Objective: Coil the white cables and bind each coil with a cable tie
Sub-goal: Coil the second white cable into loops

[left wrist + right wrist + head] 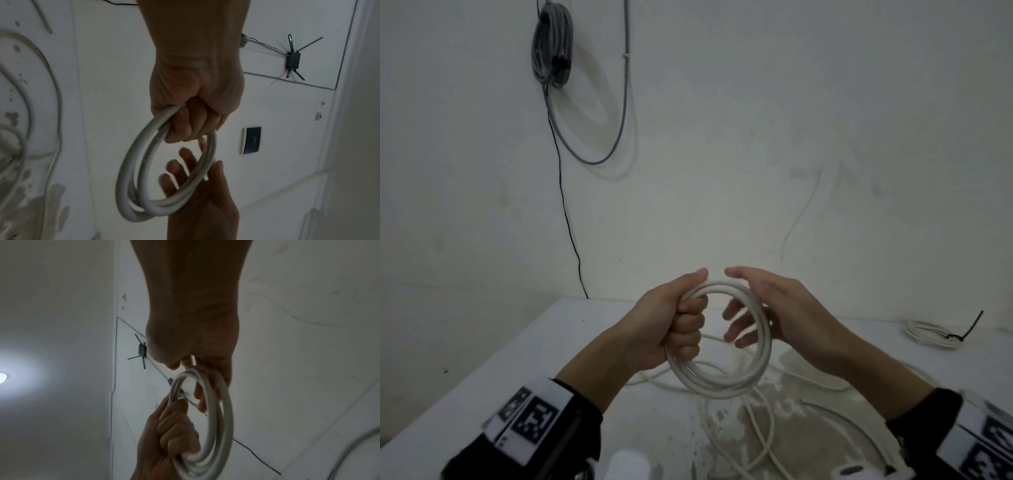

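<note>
The springy, light coil is best clamped where the left hand grips it, the right hand held loosely open alongside.

The person is wearing black sleeves, and white wrist bands are showing black square markers, lower frame corners.

No legible text, brand or number. Black-and-white coded marker squares sit on the white wrist bands; faint print on the dark wall panel is too small to read.
</note>
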`<state>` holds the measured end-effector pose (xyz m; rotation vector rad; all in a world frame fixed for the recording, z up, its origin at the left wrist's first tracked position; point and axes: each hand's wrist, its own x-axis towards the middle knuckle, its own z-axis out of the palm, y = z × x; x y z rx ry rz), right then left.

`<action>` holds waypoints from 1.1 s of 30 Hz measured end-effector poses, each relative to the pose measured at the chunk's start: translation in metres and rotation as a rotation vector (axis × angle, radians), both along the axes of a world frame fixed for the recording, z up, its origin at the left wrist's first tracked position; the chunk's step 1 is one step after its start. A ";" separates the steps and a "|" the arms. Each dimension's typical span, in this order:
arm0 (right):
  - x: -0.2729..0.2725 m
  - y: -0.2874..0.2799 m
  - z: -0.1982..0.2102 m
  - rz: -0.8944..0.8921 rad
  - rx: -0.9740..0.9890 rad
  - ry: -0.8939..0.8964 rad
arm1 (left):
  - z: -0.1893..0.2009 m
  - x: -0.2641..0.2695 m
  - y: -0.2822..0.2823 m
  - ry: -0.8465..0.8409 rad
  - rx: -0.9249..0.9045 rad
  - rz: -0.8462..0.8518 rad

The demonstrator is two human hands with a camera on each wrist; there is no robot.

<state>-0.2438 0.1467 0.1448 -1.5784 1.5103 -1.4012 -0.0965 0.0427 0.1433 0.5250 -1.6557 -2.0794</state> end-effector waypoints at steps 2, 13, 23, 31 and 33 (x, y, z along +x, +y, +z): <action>0.004 -0.003 -0.001 -0.043 -0.100 0.078 | 0.001 -0.004 0.001 0.008 -0.003 -0.004; -0.001 -0.006 -0.001 -0.121 -0.308 0.511 | 0.007 -0.008 -0.004 -0.091 -0.084 -0.149; -0.003 0.008 -0.005 0.032 -0.046 0.328 | -0.004 -0.015 0.003 -0.174 -0.161 -0.142; -0.010 -0.014 -0.025 -0.120 -0.514 0.990 | -0.001 -0.015 0.001 -0.246 -0.226 -0.182; -0.013 -0.017 -0.026 -0.150 -0.520 1.012 | 0.001 -0.012 0.000 -0.224 -0.217 -0.192</action>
